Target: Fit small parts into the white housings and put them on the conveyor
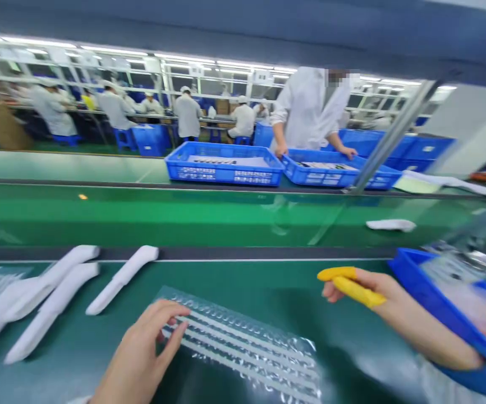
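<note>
My left hand (144, 350) rests with fingers spread flat on the near left end of a clear bubble-wrap bag (247, 345) lying on the green bench. My right hand (363, 289) hovers to the right, above the bench, with yellow finger cots on two fingers; the fingers are loosely curled and I see nothing in them. It sits beside the rim of a blue bin (432, 303) at the right. Three white handheld devices (120, 278) lie in a row to the left of the bag.
A green conveyor belt (226, 216) runs across behind the bench, with a white item (391, 225) on it. Two blue crates (224, 164) stand on the far side, where a person in white (310, 109) handles one. More workers sit in the background.
</note>
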The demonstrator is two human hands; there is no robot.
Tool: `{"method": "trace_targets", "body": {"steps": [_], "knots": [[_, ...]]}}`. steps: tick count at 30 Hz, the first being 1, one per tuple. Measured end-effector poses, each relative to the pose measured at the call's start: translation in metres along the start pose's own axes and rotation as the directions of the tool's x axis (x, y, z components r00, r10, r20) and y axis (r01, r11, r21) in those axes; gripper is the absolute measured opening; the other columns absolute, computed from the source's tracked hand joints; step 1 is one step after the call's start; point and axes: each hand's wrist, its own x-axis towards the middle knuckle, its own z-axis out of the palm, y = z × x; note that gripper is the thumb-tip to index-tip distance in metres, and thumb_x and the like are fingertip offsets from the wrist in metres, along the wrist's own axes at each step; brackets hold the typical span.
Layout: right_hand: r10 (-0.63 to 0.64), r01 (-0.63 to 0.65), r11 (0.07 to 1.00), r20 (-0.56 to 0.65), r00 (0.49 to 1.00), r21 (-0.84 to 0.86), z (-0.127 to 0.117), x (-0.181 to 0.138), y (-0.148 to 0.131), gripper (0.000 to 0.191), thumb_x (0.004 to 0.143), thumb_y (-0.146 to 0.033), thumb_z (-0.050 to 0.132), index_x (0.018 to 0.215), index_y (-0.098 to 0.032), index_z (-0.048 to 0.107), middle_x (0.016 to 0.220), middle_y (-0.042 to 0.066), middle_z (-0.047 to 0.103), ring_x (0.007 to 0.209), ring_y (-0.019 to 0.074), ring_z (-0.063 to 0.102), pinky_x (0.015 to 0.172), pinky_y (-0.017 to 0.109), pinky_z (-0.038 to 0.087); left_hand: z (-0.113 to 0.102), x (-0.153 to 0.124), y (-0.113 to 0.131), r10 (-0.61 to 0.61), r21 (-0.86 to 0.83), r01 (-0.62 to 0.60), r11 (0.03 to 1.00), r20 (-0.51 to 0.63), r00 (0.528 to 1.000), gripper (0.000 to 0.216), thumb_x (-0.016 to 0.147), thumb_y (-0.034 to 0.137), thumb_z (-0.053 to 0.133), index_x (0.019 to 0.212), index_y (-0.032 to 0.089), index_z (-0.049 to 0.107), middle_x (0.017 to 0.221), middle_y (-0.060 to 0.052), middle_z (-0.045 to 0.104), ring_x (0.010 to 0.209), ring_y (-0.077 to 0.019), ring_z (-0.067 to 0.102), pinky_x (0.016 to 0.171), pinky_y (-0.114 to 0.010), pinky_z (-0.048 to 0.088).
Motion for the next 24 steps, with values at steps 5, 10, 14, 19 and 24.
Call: {"method": "trace_targets", "body": {"steps": [5, 10, 14, 19, 24], "knots": [[-0.151, 0.135, 0.989, 0.457, 0.877, 0.068, 0.1, 0.048, -0.019, 0.02, 0.082, -0.032, 0.054, 0.088, -0.016, 0.065, 0.078, 0.006, 0.068, 0.07, 0.0185, 0.061, 0.068, 0.033, 0.048, -0.011, -0.009, -0.05, -0.287, 0.196, 0.31, 0.93, -0.137, 0.948, 0.025, 0.078, 0.038, 0.046, 0.093, 0.021, 0.057, 0.09, -0.005, 0.059, 0.083, -0.025, 0.057, 0.076, -0.039, 0.047], [-0.175, 0.185, 0.982, 0.534, 0.827, 0.035, 0.15, 0.07, -0.023, 0.016, 0.081, -0.023, 0.053, 0.088, -0.017, 0.066, 0.086, 0.006, 0.068, 0.08, 0.021, 0.062, 0.073, 0.034, 0.047, 0.0, 0.007, -0.058, -0.342, 0.174, 0.369, 0.913, -0.166, 0.925, 0.028, 0.074, 0.039, 0.051, 0.089, 0.017, 0.058, 0.086, -0.008, 0.055, 0.085, -0.029, 0.054, 0.079, -0.046, 0.043], [-0.157, 0.19, 0.982, 0.559, 0.814, -0.001, 0.172, 0.078, -0.014, 0.017, 0.08, -0.019, 0.051, 0.089, -0.016, 0.065, 0.089, 0.008, 0.068, 0.082, 0.0227, 0.062, 0.075, 0.036, 0.047, 0.005, 0.016, -0.055, -0.399, 0.103, 0.411, 0.906, -0.121, 0.909, 0.015, 0.072, 0.033, 0.05, 0.075, 0.02, 0.057, 0.082, -0.006, 0.053, 0.083, -0.0281, 0.052, 0.077, -0.045, 0.041], [-0.101, 0.139, 0.99, 0.596, 0.796, -0.018, 0.185, 0.073, -0.003, 0.02, 0.082, -0.016, 0.044, 0.094, -0.012, 0.059, 0.086, 0.009, 0.068, 0.075, 0.0186, 0.065, 0.07, 0.03, 0.05, 0.008, 0.012, -0.05, -0.508, -0.096, 0.506, 0.857, -0.005, 0.861, 0.011, 0.071, 0.028, 0.045, 0.08, 0.021, 0.048, 0.072, 0.0, 0.053, 0.069, -0.0209, 0.052, 0.066, -0.035, 0.041], [-0.085, 0.139, 0.99, 0.643, 0.761, -0.034, 0.195, 0.062, -0.008, 0.019, 0.08, -0.012, 0.044, 0.092, -0.012, 0.059, 0.076, 0.006, 0.066, 0.063, 0.0148, 0.065, 0.054, 0.022, 0.048, 0.0, 0.011, -0.045, -0.558, -0.35, 0.596, 0.723, 0.213, 0.802, 0.021, 0.065, 0.029, 0.049, 0.082, 0.017, 0.051, 0.063, 0.003, 0.053, 0.059, -0.0155, 0.055, 0.057, -0.027, 0.042]]}}
